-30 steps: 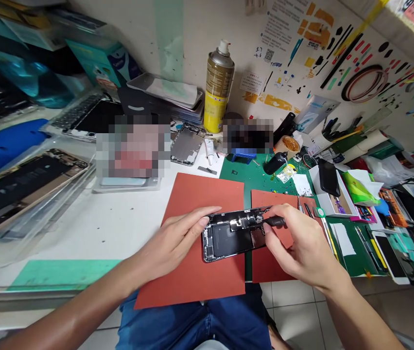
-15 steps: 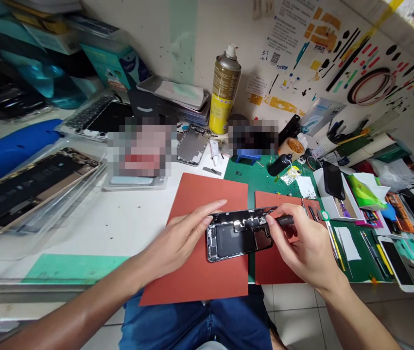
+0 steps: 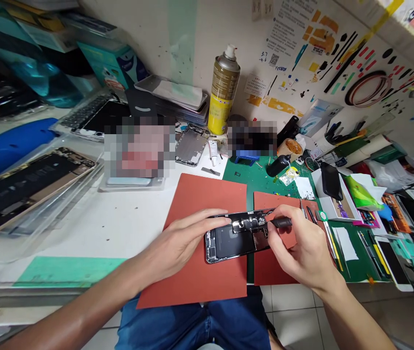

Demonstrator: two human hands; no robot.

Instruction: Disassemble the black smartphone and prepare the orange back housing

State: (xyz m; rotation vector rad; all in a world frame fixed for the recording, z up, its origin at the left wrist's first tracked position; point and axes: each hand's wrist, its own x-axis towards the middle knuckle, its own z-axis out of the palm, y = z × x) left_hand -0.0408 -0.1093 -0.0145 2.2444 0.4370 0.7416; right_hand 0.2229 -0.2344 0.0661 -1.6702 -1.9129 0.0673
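Observation:
An opened smartphone (image 3: pixel 234 241) lies across two red mats, its battery and inner metal parts showing. A dark upper part, perhaps the raised screen, runs along its far edge. My left hand (image 3: pixel 178 238) grips the phone's far left edge, fingers stretched along it and the thumb over the inside. At the phone's right end, my right hand (image 3: pixel 301 240) is closed in a pinch around a small tool with a black handle (image 3: pixel 282 222). The tool's tip is hidden by the fingers, so its kind does not show.
The left red mat (image 3: pixel 207 194) overlaps the white table and green mat. Tweezers and pens (image 3: pixel 333 243) lie at right beside a white phone (image 3: pixel 394 262). Behind stand a spray can (image 3: pixel 223 92), a black bottle (image 3: pixel 279 165) and a white box (image 3: pixel 345 209).
My left hand's fingers have slid right along the phone's far edge, the thumb reaching further over it. My right hand has shifted slightly left, still pinching the black-handled tool.

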